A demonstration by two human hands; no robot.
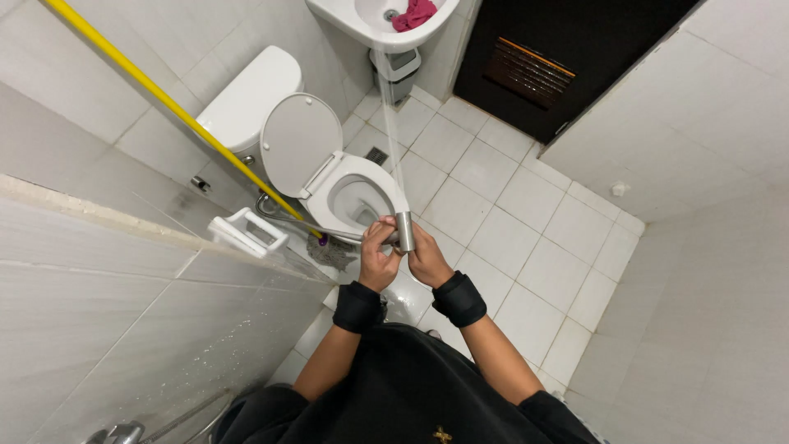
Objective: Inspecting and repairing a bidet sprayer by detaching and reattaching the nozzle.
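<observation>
Both your hands, left (pixel 376 256) and right (pixel 426 257), grip a steel sprayer (pixel 404 231) jetting water above the toilet (pixel 362 193).

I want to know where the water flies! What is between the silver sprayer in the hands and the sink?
In the head view, a thin water jet crosses bare floor tiles from the sprayer toward the sink.
</observation>
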